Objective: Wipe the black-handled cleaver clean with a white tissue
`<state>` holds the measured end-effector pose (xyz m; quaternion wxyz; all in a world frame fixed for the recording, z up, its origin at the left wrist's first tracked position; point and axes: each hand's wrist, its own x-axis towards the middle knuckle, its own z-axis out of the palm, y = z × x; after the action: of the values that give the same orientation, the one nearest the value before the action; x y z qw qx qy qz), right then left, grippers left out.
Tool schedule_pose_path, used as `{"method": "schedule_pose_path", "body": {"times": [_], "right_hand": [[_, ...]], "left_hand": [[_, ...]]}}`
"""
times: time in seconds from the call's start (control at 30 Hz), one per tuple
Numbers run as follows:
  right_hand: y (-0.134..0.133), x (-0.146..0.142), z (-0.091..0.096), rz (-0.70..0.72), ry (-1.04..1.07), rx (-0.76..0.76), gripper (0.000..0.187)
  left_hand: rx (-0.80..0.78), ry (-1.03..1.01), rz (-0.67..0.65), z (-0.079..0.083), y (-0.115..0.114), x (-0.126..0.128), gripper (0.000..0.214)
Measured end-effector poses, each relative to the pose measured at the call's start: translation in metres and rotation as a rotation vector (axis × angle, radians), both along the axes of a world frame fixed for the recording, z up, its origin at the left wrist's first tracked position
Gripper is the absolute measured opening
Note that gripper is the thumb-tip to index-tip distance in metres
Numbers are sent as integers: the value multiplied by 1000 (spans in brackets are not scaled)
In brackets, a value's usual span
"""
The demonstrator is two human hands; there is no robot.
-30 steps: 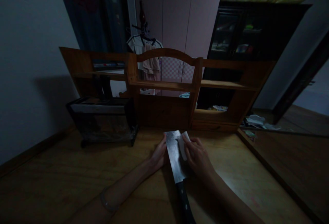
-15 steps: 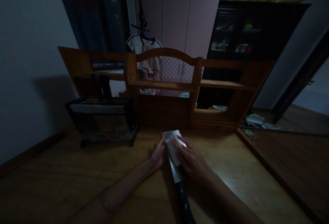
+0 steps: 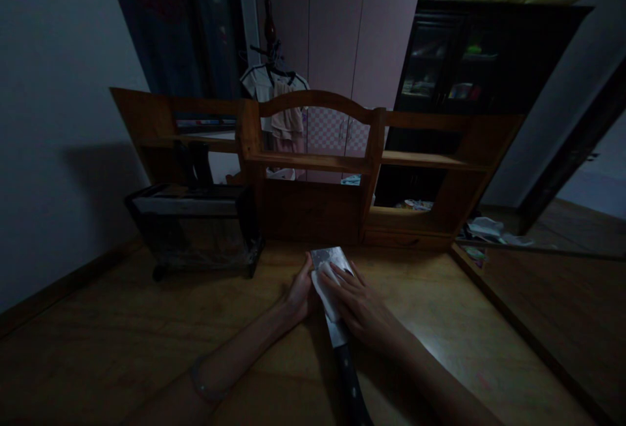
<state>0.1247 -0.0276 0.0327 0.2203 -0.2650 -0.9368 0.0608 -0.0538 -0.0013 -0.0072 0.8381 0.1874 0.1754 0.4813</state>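
A kitchen knife with a broad steel blade [image 3: 337,334] and a black riveted handle [image 3: 351,380] is held over the table, its handle toward me. My left hand [image 3: 300,294] grips the blade from its left edge; most of those fingers are hidden beneath it. My right hand [image 3: 359,299] presses a white folded cloth or tissue [image 3: 327,292] flat against the upper face of the blade, fingers bent over it. Near the blade's far end the metal looks spotted or wet.
A black knife block [image 3: 195,237] with dark handles sticking up stands on the wooden table [image 3: 254,367] at left. Along the back edge runs a wooden shelf unit [image 3: 313,164]. A raised wooden edge [image 3: 518,328] borders the right side.
My right hand has slid the white cloth slightly down the blade toward the handle, baring more metal at the far end. My left hand and the knife have barely moved.
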Motion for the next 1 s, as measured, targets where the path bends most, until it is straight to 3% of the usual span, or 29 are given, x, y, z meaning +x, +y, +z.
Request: {"method": "schedule_pose_path", "body": {"times": [0.7, 1.0], "right_hand": [[2, 2, -3, -5, -5, -22, 58], [9, 4, -9, -156, 9, -17, 57]], "left_hand": [[24, 3, 8, -1, 1, 0, 70], [85, 12, -38, 2, -1, -1, 70]]}}
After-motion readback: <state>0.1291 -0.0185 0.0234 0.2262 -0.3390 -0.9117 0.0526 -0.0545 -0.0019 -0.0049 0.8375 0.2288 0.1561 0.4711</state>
